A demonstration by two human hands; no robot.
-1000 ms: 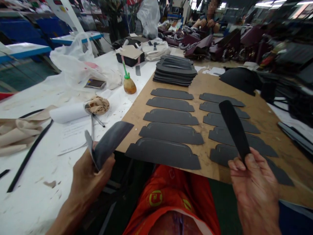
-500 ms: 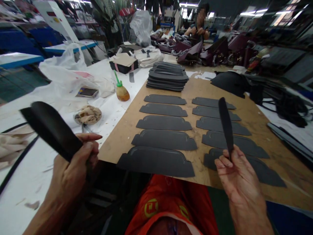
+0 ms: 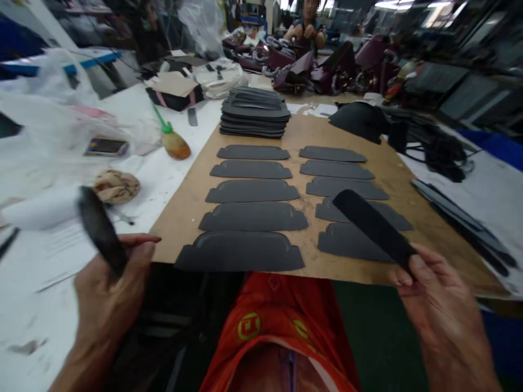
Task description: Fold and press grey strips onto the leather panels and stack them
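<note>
My left hand point(image 3: 112, 288) is closed around dark strips point(image 3: 98, 226), blurred and seen nearly edge-on, over the white left side of the table. Between the fingers and thumb of my right hand point(image 3: 441, 296) is a single black strip point(image 3: 371, 226) with a rounded end. It slants up and left above the right column of cut pieces. On the brown board point(image 3: 310, 256) lie two columns of flat dark grey panels with notched ends, among them the nearest left panel point(image 3: 241, 253) and a right one point(image 3: 347, 242).
Behind the columns stands a stack of dark panels point(image 3: 255, 117). At left are a glue bottle point(image 3: 176, 146) with a green nozzle, a cloth bundle point(image 3: 116, 186) and plastic bags. Dark straps point(image 3: 441, 147) lie at right. Maroon bags point(image 3: 298, 71) and a person point(image 3: 306, 32) are beyond.
The view has shifted, with the table contents moving left and up. The strip in my right hand has tipped from nearly upright to a leftward slant. The left hand's strips have turned more edge-on.
</note>
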